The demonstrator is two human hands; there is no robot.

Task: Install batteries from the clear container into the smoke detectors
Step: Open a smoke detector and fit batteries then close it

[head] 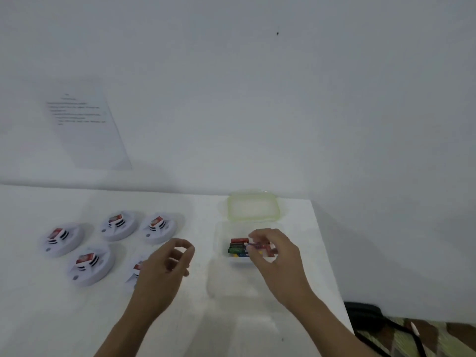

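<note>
Batteries [237, 249], red, green and a few other colours, lie packed side by side in the clear container [226, 229]. It stands on the tabletop [51, 318] near the right edge, closer to the far right corner than to the near one. Its pale green lid [253, 207] is folded back and lies flat just behind it, at the far edge by the wall.

The right grip [275, 256] reaches over the container from the near side. Its thumb and curled fingers pinch one battery [264, 245], which seems red; the picture is blurred there, so I cannot tell if it is already lifted from the others.

The left grip [159, 269] hovers above the middle of the tabletop, well apart from the container. The fingers are loosely curled, the thumb is close to the forefinger, and nothing is seen between them. It partly covers one detector [134, 273].

Four more detectors are on the left half: two toward the far edge [119, 225] [159, 228], one more to the left [61, 239] and one nearer [90, 264]. Each is white and round with a red and white part on top.

A printed sheet [85, 124] hangs on the wall above the detectors, and its text is too blurred to read. Beyond the near right corner a black strap [365, 313] lies on a patterned cloth [450, 338].
</note>
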